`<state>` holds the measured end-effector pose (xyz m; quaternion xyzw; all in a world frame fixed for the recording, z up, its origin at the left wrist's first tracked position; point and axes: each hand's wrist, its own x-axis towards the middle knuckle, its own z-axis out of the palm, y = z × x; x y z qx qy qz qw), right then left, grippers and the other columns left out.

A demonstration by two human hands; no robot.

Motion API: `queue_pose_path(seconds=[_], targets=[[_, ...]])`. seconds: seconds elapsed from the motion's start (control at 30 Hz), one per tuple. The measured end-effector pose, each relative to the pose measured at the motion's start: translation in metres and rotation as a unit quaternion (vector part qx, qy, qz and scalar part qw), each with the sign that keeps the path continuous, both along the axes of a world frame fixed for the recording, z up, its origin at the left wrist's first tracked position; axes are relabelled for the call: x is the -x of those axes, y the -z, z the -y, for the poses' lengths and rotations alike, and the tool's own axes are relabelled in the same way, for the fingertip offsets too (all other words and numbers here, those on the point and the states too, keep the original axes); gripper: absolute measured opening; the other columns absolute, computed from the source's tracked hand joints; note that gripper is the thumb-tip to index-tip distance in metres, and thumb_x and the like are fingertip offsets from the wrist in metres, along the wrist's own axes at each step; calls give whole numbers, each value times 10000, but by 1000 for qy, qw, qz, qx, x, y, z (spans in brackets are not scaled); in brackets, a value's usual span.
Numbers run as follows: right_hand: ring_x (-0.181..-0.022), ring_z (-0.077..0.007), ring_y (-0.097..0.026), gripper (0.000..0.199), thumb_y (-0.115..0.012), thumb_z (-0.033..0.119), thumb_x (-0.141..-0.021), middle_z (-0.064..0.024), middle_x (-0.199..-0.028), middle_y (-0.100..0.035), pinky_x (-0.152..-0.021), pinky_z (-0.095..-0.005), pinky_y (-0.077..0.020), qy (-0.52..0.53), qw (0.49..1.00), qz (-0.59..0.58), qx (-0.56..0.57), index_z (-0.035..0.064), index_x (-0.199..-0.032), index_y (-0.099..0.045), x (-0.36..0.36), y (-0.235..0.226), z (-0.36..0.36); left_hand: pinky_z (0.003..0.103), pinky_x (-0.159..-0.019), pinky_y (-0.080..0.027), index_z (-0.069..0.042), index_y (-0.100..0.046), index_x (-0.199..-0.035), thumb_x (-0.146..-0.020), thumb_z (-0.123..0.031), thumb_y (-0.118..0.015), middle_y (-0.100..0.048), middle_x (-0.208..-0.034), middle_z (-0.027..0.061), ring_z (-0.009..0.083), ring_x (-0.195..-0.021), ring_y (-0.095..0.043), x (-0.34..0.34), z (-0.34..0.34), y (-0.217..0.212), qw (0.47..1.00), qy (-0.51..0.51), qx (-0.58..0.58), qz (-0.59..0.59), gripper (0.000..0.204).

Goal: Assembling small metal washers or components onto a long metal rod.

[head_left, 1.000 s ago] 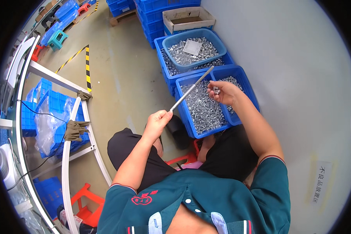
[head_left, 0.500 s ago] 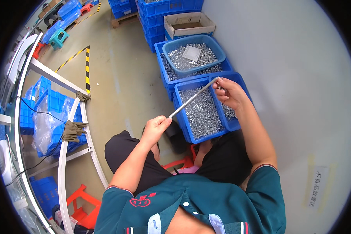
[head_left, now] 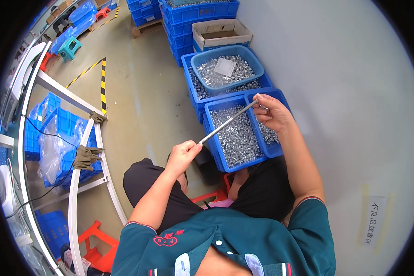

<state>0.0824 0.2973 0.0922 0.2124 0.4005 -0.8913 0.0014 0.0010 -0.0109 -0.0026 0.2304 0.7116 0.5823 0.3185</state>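
Note:
A slim silvery metal rod [head_left: 227, 122] slants across in front of me, held at both ends. My left hand [head_left: 183, 157] is closed round its lower, nearer end. At the upper end, my right hand [head_left: 273, 114] pinches the tip between thumb and finger, with the other fingers curled. Whether a small part sits in that pinch cannot be made out. Below the rod stands a blue bin [head_left: 244, 164] full of small silvery metal pieces that look like nuts or short sleeves. Beside it, partly hidden by my right hand, a second blue bin [head_left: 275, 152] holds similar pieces.
Farther off, a light blue basin [head_left: 225, 89] of metal pieces with a white card [head_left: 225, 66] rests on a bigger blue crate. Behind are a cardboard box [head_left: 221, 44] and stacked crates [head_left: 181, 34]. A wall [head_left: 345, 115] bounds the right; a white frame [head_left: 73, 202] stands left.
The rod and both hands stay in nearly the same pose. My left hand sits slightly lower in the picture, and the view has shifted a little.

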Motion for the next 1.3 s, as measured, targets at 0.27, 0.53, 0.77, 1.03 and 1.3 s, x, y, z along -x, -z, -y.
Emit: queue_pose_path(seconds=[0.27, 0.53, 0.77, 1.03, 1.3], targets=[[-487, -22, -335, 181, -625, 199, -858, 36, -640, -429, -394, -155, -241, 18, 986, 34, -165, 26, -879, -576, 2, -10, 12, 229, -469, -261, -53, -541, -668, -882, -295, -591, -367, -555, -81, 27, -535, -323, -1, 2, -2, 1000, -5, 2, -14, 327], [-453, -16, -315, 211, -627, 234, -859, 54, -599, -409, -393, -168, -235, 108, 946, -11, -307, 31, -841, -573, 8, -4, 24, 218, -478, -243, -69, -501, -638, -897, -297, -576, -358, -579, -95, 22, -549, -298, -4, -4, -7, 995, 27, -31, 96, 353], [-439, -18, -332, 235, -675, 276, -816, 71, -549, -403, -386, -193, -233, 56, 950, 69, -298, 73, -778, -563, 7, 0, 43, 246, -455, -251, -55, -502, -632, -875, -318, -596, -342, -545, -79, 31, -524, -301, -11, -10, 1, 996, -53, 34, -67, 370], [-567, -56, -407, 215, -514, 134, -889, -30, -791, -515, -412, -169, -277, -67, 986, 120, -92, -22, -1035, -535, -1, -2, 41, 235, -458, -235, -55, -479, -621, -883, -306, -594, -333, -555, -80, 29, -535, -289, 3, -8, 5, 998, -45, -30, 9, 380], [-439, -31, -365, 191, -513, 228, -924, -28, -708, -527, -356, -162, -250, 2, 998, 7, -62, 48, -986, -518, -2, -9, 15, 234, -466, -246, -50, -497, -635, -881, -314, -597, -346, -558, -76, 28, -543, -299, 1, -3, 1, 999, -33, -22, 0, 375]])
